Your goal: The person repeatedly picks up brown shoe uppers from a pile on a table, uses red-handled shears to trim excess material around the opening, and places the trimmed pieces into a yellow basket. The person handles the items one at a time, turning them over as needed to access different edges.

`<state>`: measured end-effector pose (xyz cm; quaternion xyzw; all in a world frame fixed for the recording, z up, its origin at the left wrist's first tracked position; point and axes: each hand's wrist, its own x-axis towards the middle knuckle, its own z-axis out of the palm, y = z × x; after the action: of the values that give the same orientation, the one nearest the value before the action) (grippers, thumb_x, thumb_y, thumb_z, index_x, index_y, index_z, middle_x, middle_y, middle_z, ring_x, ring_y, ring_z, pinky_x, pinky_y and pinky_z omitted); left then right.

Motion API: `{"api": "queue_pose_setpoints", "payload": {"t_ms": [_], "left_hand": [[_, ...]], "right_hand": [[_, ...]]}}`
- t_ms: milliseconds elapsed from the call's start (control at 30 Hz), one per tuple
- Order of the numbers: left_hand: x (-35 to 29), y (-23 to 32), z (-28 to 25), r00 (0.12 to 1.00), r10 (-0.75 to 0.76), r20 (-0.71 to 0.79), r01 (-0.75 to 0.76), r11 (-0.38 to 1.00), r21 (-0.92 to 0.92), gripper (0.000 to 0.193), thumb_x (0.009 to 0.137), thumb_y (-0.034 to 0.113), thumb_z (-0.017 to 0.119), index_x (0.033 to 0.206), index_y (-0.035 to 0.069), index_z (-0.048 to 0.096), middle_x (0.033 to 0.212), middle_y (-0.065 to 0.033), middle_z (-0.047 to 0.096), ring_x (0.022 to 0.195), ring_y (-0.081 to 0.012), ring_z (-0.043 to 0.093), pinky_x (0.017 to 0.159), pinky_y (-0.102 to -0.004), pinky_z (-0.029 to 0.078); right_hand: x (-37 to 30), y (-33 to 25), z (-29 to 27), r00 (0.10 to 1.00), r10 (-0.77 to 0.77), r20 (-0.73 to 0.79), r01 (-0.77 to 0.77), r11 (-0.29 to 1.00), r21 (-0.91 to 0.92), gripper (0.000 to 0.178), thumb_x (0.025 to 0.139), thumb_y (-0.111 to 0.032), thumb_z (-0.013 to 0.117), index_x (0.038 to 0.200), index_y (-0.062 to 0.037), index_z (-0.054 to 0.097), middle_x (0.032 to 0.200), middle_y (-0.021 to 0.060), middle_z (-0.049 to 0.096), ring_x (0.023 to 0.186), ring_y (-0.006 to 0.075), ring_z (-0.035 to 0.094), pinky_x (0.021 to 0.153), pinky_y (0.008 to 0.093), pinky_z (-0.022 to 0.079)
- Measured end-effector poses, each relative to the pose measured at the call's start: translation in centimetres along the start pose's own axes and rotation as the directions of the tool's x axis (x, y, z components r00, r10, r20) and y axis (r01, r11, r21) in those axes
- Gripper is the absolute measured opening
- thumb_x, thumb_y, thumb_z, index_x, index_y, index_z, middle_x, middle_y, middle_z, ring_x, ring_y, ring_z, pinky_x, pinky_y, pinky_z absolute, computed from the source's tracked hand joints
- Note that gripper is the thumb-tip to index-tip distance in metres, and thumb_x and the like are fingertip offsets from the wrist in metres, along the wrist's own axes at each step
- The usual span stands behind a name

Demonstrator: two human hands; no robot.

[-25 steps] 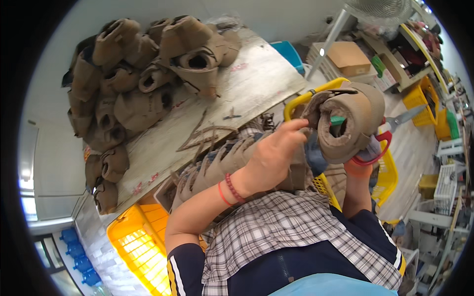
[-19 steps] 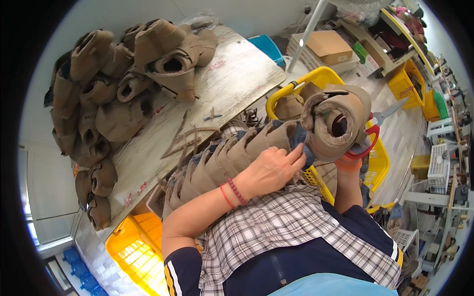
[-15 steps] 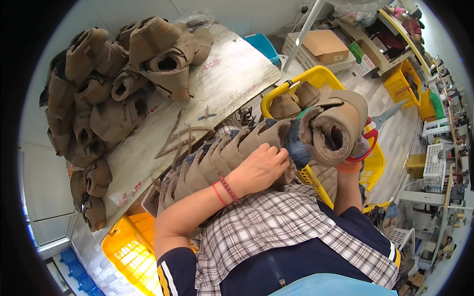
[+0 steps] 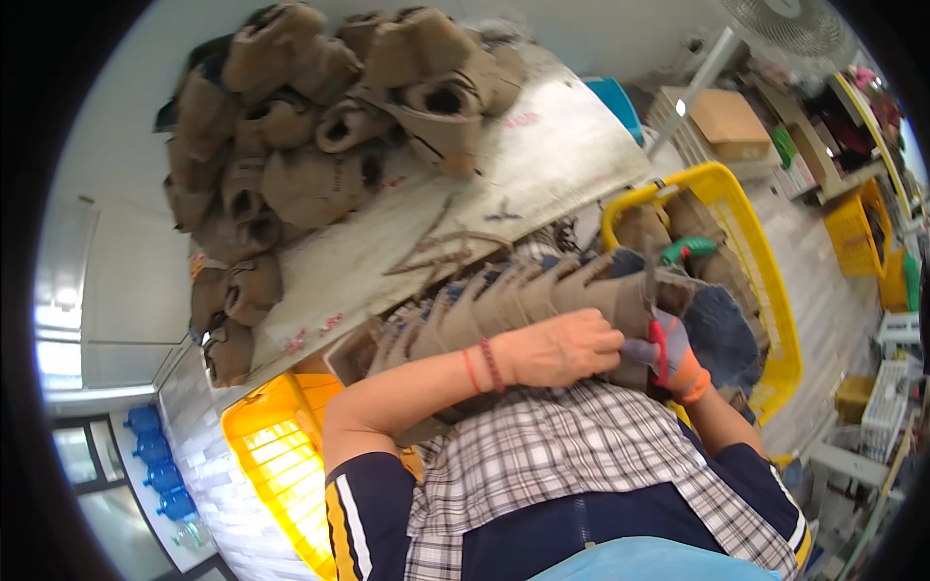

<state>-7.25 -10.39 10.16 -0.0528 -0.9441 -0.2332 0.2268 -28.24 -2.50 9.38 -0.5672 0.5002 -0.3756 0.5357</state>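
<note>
A row of brown fleece-lined fabric pieces (image 4: 484, 315), overlapping one another, lies across my lap. My left hand (image 4: 567, 347), bare, is closed with its fingertips pinching the edge of the right-most brown piece. Close beside it, my right hand (image 4: 678, 358) wears a grey and orange glove and is closed round red-handled scissors (image 4: 660, 351). Their blades point up and away, beside the end of the row; whether they touch the fabric I cannot tell. A blue-grey fleece piece (image 4: 725, 334) hangs just right of the glove.
Right of me stands a yellow basket (image 4: 787, 329) with brown bundles and a green-handled tool (image 4: 688, 250). The worktable (image 4: 542, 145) ahead carries a heap of rolled brown pieces (image 4: 320, 184) and loose strips (image 4: 455, 242). Another yellow basket (image 4: 276, 474) is at lower left.
The rolled brown piece is gone from my right hand. The scissors have swung from pointing right to pointing away, and that hand has come next to my left. The whole view has shifted.
</note>
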Motion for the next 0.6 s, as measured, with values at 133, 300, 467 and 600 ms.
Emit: {"api": "queue_pose_setpoints", "payload": {"t_ms": [133,300,467,600], "left_hand": [[0.9,1.3,-2.5,0.999,-0.004,-0.037,0.005,1.0,0.022,0.01,0.072,0.012,0.055,0.077,0.005,0.051,0.082,-0.0064,0.043,0.077,-0.0215,0.048,0.07,-0.0319,0.039],[-1.0,-0.6,0.8,0.994,-0.05,0.093,0.047,0.998,0.034,0.005,0.077,0.01,0.054,0.077,0.006,0.051,0.085,-0.0087,0.048,0.078,-0.0233,0.049,0.071,-0.0322,0.04],[-0.1,-4.1,-6.4,0.941,-0.211,-0.264,0.266,0.944,0.195,0.019,0.074,0.004,0.055,0.093,0.005,0.055,0.088,-0.0088,0.054,0.072,-0.0269,0.054,0.066,-0.0367,0.045],[-3.5,-13.2,-20.0,0.544,-0.175,-0.821,0.819,0.323,0.474,0.059,0.073,0.002,0.066,0.127,0.017,0.047,0.121,-0.0175,0.042,0.102,-0.0326,0.048,0.087,-0.0426,0.04]], "right_hand": [[1.2,-1.7,-0.9,0.988,0.098,0.122,-0.128,0.956,0.264,0.032,0.075,-0.006,0.067,0.106,-0.0008,0.059,0.094,0.0072,0.063,0.087,0.0144,0.059,0.078,0.0289,0.047],[1.1,8.1,1.5,0.866,-0.443,0.234,0.501,0.755,-0.423,0.028,0.073,-0.004,0.064,0.101,-0.0034,0.06,0.09,0.009,0.063,0.082,0.0226,0.061,0.069,0.0325,0.047],[0.8,8.0,2.2,0.978,0.195,0.08,-0.21,0.934,0.288,0.033,0.08,-0.009,0.064,0.111,-0.0003,0.059,0.102,0.0085,0.065,0.09,0.0198,0.062,0.076,0.0316,0.049],[0.7,10.3,1.6,0.982,0.174,0.073,-0.189,0.928,0.322,0.039,0.082,-0.013,0.065,0.117,0.0014,0.056,0.11,0.0089,0.063,0.098,0.0175,0.059,0.083,0.0303,0.047]]}}
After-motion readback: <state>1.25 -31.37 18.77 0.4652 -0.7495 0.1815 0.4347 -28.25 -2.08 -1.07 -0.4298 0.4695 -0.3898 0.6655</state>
